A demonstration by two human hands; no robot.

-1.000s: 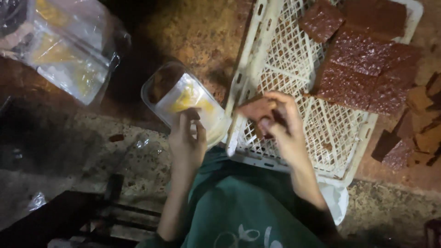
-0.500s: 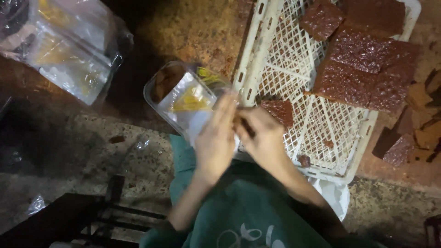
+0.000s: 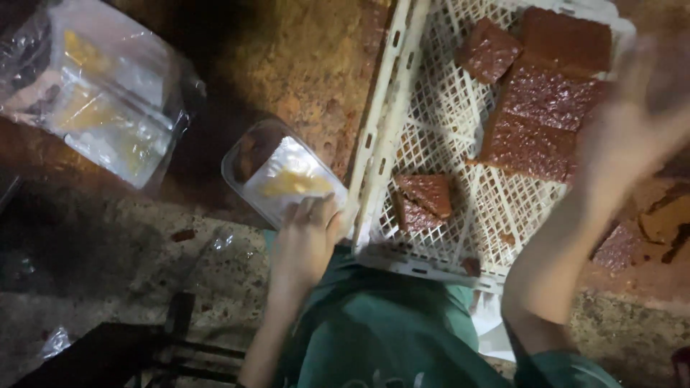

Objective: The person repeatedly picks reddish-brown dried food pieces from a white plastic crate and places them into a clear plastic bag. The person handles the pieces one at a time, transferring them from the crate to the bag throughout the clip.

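Observation:
My left hand (image 3: 305,241) grips the near edge of a clear plastic box (image 3: 277,172) with a yellow label inside and a dark brown piece at its far end. My right hand (image 3: 632,122), blurred, is raised over the right side of a white lattice crate (image 3: 388,144), fingers spread and empty. Two small brown slabs (image 3: 424,197) lie on the crate's near left part. Several larger brown slabs (image 3: 539,93) cover its far right part.
A clear plastic bag (image 3: 100,108) holding more boxes lies at the far left. Loose brown pieces (image 3: 661,223) sit on the surface right of the crate. My green clothing (image 3: 388,330) fills the bottom middle; a dark frame (image 3: 122,352) is at bottom left.
My hands have parted: the right hand has swung up and right over the crate, leaving the small slabs on the lattice. The left hand has dropped to the box's near edge.

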